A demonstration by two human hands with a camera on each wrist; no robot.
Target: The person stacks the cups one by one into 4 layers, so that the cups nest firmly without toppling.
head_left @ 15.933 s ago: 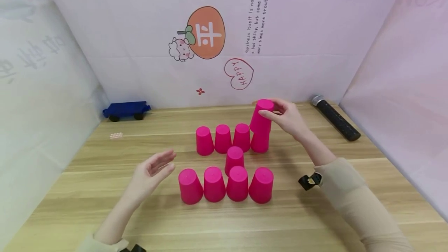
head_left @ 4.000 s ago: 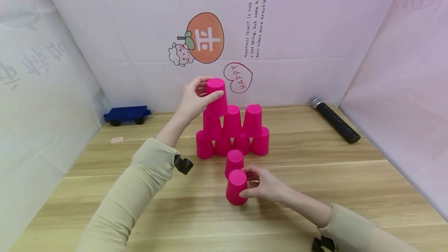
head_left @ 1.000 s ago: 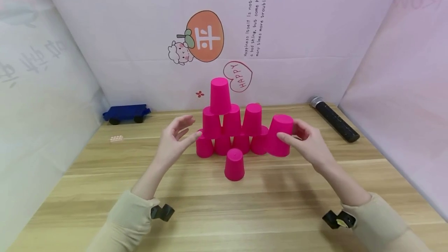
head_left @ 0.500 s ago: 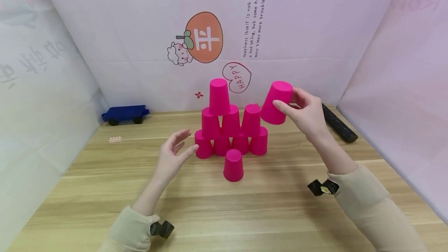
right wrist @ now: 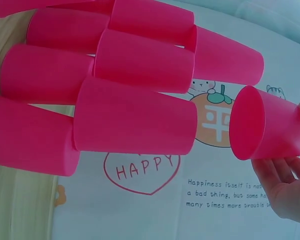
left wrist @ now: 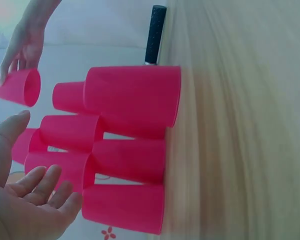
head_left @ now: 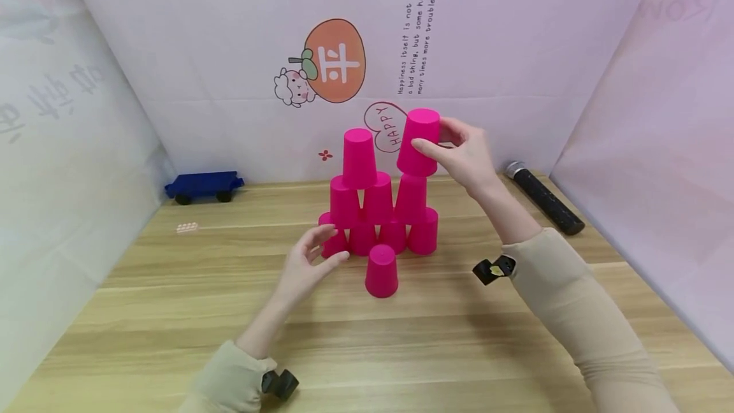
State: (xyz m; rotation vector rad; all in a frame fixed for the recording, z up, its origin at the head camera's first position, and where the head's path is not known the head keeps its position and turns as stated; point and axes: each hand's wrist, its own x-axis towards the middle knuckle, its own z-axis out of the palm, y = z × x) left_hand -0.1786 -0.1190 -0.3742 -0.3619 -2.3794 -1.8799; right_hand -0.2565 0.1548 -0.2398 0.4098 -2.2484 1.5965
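Observation:
My right hand (head_left: 469,153) pinches an upside-down pink cup (head_left: 423,145) between thumb and fingers, slightly tilted, over the right end of a cup stack. In the right wrist view a gap separates this held cup (right wrist: 285,130) from the stack. The stack has a bottom row of several cups (head_left: 423,234), a second row of three (head_left: 378,199), and one top cup (head_left: 359,159) straddling the left pair. A single cup (head_left: 381,273) stands upside down in front. Left of it, my left hand (head_left: 304,266) hovers with relaxed, spread fingers, holding nothing; it partly covers the bottom-left cup.
A blue toy wagon (head_left: 204,187) stands at the back left of the wooden table (head_left: 367,362). A black microphone (head_left: 545,199) lies at the back right. A printed white sheet (head_left: 229,81) walls the back and sides. A small pale patterned piece (head_left: 187,228) lies on the left.
Over the last second my right hand has raised its cup and carried it left, over the second row. My left hand has shifted lower and right. Earlier, the rows were built from the front cups.

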